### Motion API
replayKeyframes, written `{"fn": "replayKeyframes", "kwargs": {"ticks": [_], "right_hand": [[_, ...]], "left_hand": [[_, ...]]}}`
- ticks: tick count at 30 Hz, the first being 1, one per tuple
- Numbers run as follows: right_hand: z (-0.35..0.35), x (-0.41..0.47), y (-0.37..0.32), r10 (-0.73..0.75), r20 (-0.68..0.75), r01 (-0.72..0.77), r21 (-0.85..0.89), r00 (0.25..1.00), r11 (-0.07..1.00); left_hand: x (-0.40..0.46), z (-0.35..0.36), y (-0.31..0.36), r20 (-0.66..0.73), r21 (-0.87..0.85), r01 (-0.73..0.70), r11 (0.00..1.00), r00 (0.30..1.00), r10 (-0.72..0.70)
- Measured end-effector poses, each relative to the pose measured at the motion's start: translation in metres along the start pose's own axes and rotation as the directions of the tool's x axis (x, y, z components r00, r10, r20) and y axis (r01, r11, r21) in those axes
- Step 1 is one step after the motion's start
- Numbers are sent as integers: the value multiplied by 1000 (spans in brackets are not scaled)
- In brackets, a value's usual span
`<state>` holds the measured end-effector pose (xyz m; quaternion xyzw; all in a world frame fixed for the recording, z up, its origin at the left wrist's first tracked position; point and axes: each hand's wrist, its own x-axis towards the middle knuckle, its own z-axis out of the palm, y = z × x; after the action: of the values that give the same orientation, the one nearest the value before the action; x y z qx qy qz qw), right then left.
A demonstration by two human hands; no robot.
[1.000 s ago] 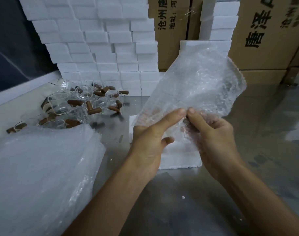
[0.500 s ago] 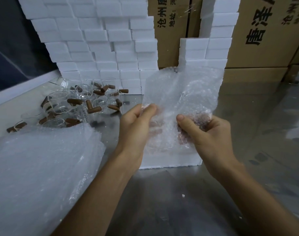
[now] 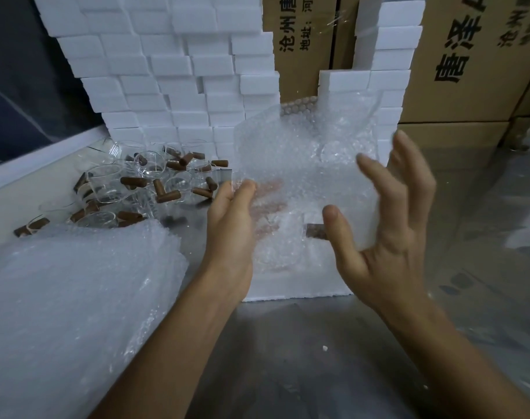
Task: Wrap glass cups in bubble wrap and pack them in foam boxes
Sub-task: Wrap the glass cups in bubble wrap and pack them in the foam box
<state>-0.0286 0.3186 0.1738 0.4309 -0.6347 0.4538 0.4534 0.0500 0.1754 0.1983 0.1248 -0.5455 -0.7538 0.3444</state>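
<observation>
One bubble wrap sheet (image 3: 303, 164) pinched by left hand (image 3: 232, 225) (thumb atop); right hand (image 3: 387, 225) spread.

Bare surface (image 3: 303, 358) lies open toward the near edge and out to the right. On the left a heap of bubble wrap (image 3: 70, 303) fills the way, with loose glass cups (image 3: 130, 186) crowded behind it. Stacked foam boxes (image 3: 179, 74) wall off the back, cardboard cartons (image 3: 469, 55) behind them. One foam box (image 3: 294, 287) sits mid-surface.
</observation>
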Motion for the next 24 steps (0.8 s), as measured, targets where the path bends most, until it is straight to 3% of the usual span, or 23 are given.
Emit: {"fn": "replayKeyframes", "kwargs": {"ticks": [2,5,7,12,18,21,24], "right_hand": [[2,-3,-2,24,88,-28,54,996,998],[4,-11,-10,275,220,-309,138,936,941],[4,-11,-13,345,231,-386,167,910,907],[5,-8,-17,338,186,-380,288,923,879],[4,-6,-8,182,119,-191,63,976,980],[2,-7,-9,233,165,-252,103,958,962],[3,-9,-12,427,227,-471,200,875,859]], "left_hand": [[-3,2,-1,27,-6,-13,1000,1000,13],[-4,4,-1,50,-57,-18,998,999,21],[-3,5,-1,61,-86,-15,996,998,20],[-4,5,0,60,-105,6,994,998,0],[-4,5,0,62,-84,76,994,995,-71],[-6,6,1,65,-101,83,991,995,-77],[-7,8,3,60,-129,109,986,993,-102]]}}
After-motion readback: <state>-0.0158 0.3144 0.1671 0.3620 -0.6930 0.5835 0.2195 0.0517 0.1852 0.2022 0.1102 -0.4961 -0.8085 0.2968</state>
